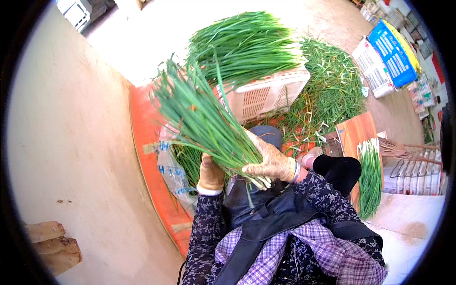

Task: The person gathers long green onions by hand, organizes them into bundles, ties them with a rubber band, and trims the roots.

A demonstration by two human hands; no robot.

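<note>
A bunch of long green garlic chives (204,114) slants across my lap. Its leafy tips fan up to the left and its pale stem ends sit lower right. My right hand (271,159), in a yellowish work glove, is closed round the stem part with its thumb over the top. Against the lower left side of the same bunch is my gloved left hand (211,173), closed on it, its fingers partly hidden behind the stalks. Below the leaves, a clear plastic bag (167,166) with more chives lies beside my left hand.
Ahead, a large pile of chives (247,45) rests on an upturned-looking pale pink crate (266,97). Loose trimmings (332,80) cover the floor to its right. A wooden board (350,137) bears a neat chive bundle (369,178). A wall (85,142) rises at left; a blue crate (390,54) stands far right.
</note>
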